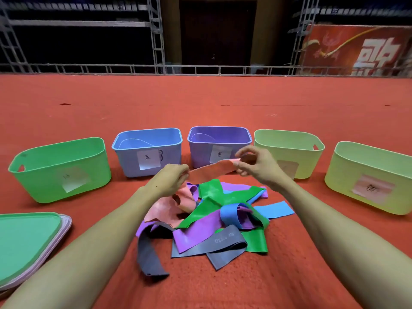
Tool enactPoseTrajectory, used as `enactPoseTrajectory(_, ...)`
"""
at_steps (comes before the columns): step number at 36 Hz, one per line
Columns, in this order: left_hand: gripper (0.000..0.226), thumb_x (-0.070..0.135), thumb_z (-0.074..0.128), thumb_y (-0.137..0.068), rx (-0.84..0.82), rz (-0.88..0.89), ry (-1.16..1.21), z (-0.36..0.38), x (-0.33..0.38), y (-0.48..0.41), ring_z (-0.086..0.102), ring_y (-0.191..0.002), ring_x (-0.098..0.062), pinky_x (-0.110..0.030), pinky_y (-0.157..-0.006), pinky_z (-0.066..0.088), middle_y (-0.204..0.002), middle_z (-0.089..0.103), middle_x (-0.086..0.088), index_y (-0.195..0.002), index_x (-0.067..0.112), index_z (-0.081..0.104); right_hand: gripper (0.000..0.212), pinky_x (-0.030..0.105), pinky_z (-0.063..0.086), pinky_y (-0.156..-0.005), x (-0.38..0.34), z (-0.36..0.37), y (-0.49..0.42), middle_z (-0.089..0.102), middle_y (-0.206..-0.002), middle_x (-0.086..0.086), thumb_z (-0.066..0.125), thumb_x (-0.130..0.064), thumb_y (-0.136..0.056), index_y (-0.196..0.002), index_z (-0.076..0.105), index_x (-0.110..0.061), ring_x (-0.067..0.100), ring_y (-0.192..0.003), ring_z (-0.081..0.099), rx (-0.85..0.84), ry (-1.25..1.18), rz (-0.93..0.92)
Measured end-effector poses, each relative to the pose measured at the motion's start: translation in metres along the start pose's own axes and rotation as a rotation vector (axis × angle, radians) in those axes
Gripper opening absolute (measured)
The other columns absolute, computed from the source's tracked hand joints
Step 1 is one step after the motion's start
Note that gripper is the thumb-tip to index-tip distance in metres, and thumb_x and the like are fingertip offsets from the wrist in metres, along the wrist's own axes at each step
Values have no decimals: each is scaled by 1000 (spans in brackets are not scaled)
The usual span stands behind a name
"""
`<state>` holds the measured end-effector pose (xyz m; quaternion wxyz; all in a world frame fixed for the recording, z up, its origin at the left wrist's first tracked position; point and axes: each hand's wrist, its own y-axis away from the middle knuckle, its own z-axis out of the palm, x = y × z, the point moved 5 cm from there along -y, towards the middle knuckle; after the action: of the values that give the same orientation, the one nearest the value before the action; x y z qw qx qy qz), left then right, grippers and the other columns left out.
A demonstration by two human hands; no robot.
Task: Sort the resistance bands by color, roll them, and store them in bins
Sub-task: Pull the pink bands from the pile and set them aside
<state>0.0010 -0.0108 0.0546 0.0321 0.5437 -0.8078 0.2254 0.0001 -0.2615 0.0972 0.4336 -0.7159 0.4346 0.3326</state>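
Lids [26,244], a green one on top of pinkish ones, lie stacked on the red carpet [200,97] at the far left. Next come five open bins in a row: a green bin [60,172] with a white label, a blue bin [147,150] and a purple bin [219,143] each with a white handwritten label, a pale green bin [289,150] whose brownish label is partly behind the right hand, and a yellow-green bin [367,177] with a pink label. Only their upper inner walls show; the bottoms are hidden, so what they hold cannot be told. In front of the blue and purple bins the left hand [171,179] pinches one end of a pink band [211,169], and the right hand [256,166] pinches the other end between thumb and fingertips, with the strip held straight in the air between them. Below the hands, the pile of bands [214,219] lies tangled on the carpet: pink, green, purple, blue and grey strips, flat and loose.
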Motion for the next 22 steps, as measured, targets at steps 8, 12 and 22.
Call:
enactPoseTrajectory(8,14,9,58,-91,52,25,186,-20,49,25,51,-69,-22,-24,-66,34,-81,62,0,-105,10,57,23,27,52,-46,-49,-22,13,55,-73,13,64,-1,-88,-78,49,-15,7,-52,54,167,41,-118)
enactPoseTrajectory(12,26,6,57,-90,30,18,277,-18,67,38,48,-69,-28,-25,-63,35,-86,62,-10,-111,12,42,21,24,51,-53,-63,-25,20,58,-71,2,60,13,-85,-82,57,-8,17,-56,58,124,63,-131)
enactPoseTrajectory(22,32,-1,58,-86,-15,57,436,0,97,64,48,-69,-15,-30,-76,47,-87,57,0,-113,16,53,22,26,52,-70,-76,-40,31,66,-81,-5,62,2,-87,-87,68,-19,16,-74,61,244,268,-197)
